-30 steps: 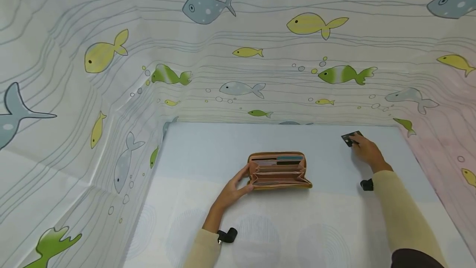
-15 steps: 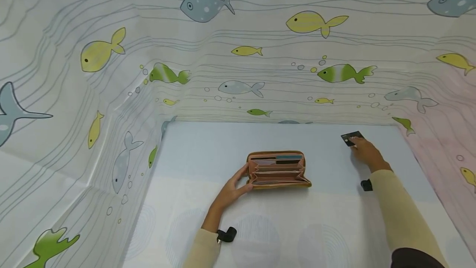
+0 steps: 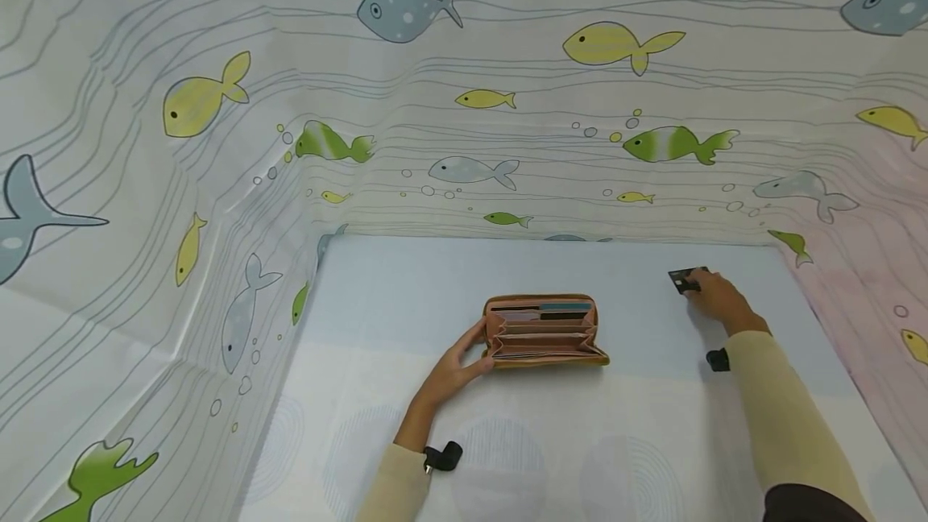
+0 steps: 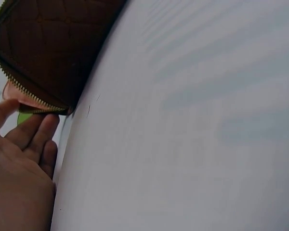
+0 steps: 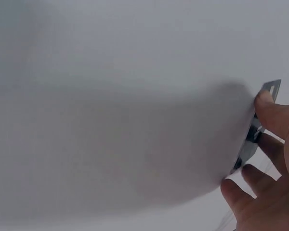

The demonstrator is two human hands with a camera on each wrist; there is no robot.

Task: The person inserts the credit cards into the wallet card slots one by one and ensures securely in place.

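Note:
A brown zip-around wallet [image 3: 544,349] stands unzipped on the table in the head view, its pleated compartments facing up and several cards in its slots. My left hand [image 3: 451,373] grips its left end, thumb at the front corner and fingers along the back edge. The left wrist view shows the quilted outside of the wallet [image 4: 43,43] and its zip teeth beside the fingertips. Off to the right, my right hand [image 3: 721,302] pinches a dark card [image 3: 680,280] near the table's far right. In the right wrist view, thumb and fingers hold the card [image 5: 250,139] by its edges.
The pale table [image 3: 406,280] meets a fish-printed sheet [image 3: 536,127] at its back and along both sides. A black wrist camera [image 3: 444,457] sits at the left cuff, another black wrist camera [image 3: 718,359] at the right.
My right hand and the card have shifted very slightly toward me, and the card's tilt differs a little. The left hand and wallet stay as they were.

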